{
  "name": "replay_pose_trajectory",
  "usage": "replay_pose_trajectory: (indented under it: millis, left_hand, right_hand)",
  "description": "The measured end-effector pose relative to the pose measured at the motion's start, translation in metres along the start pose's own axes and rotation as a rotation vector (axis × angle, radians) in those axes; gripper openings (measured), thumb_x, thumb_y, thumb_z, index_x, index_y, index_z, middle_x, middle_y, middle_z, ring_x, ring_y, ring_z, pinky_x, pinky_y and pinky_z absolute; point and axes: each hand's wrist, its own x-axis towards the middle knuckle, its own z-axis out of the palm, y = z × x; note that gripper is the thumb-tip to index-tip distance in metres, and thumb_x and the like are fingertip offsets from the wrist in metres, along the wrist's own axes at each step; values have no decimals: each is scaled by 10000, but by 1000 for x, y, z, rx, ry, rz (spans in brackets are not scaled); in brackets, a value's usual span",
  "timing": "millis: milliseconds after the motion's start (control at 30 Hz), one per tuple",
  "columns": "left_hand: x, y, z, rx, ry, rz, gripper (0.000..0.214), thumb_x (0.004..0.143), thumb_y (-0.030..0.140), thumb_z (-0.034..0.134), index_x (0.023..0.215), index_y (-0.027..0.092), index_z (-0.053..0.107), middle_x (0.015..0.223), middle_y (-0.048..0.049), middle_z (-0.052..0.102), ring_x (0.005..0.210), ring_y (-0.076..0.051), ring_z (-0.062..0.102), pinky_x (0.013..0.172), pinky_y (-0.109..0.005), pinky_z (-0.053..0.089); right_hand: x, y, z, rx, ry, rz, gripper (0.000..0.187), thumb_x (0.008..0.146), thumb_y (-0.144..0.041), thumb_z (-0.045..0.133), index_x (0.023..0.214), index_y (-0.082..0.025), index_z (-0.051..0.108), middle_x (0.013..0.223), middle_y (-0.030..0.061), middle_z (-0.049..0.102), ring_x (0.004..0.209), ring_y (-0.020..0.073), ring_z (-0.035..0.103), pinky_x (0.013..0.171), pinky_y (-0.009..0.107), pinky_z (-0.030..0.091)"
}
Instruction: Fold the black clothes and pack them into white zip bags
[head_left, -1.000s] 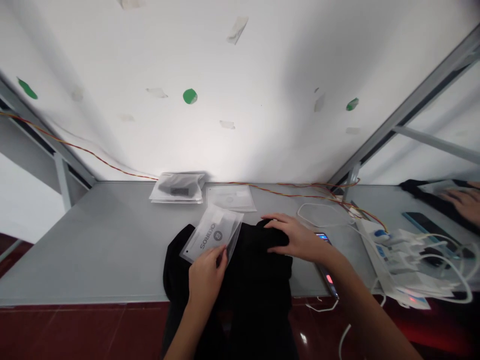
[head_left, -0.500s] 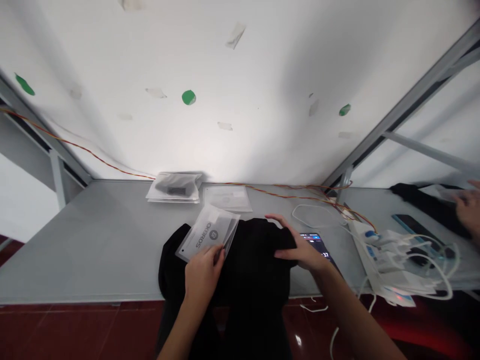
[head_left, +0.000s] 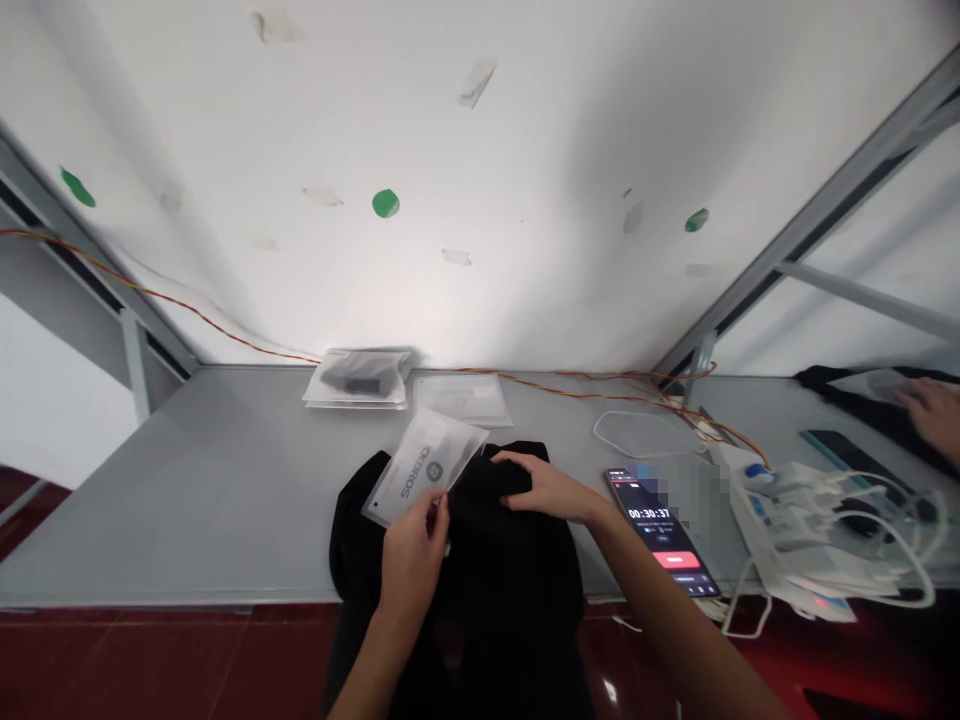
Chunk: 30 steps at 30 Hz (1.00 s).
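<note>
Tabletop [head_left: 210,490], grey, against white wall [head_left: 525,150]

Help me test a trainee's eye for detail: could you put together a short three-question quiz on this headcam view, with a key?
1. Multiple choice: what is the left hand holding?
A) a white cable
B) a translucent pouch with dark lettering
C) a green sticker

2. True or false: the phone with the lit screen lies to the right of the right hand.

3. Fill in the colour: the right hand's thumb and fingers curve around ____ cloth.

Key: 1 B; 2 true; 3 black.
</note>
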Motion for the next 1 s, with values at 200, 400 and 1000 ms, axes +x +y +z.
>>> replay_pose_trajectory:
  millis: [200,400,1000]
  left_hand:
    - [-7,-3,0,-92,38,125,291,1039,373,477,1103,231,722,1019,-44,794,893,-210,758,814,-314,589]
    - [-12,-11,2,-68,127,280,263,1034,308,518,1181,237,724,1037,-40,793,909,-176,762,867,-276,600]
    - [-2,-7,-7,-108,8,229,340,1020,271,521,1309,259,700,1161,-44,781,1017,-202,751,945,-327,601]
  right_hand:
    - [19,-18,3,47,-237,60,564,614,-212,842,1168,-239,738,1170,32,749,1139,294,661,1083,488,476]
    - [9,-12,16,495,-97,197,590,622,-239,888,1192,-246,734,1094,32,795,1099,285,712,1020,462,548]
    - [-59,-47,65,982,170,263,936,577,-199,938,1394,-361,510,1211,13,739,1136,281,699,1026,462,546]
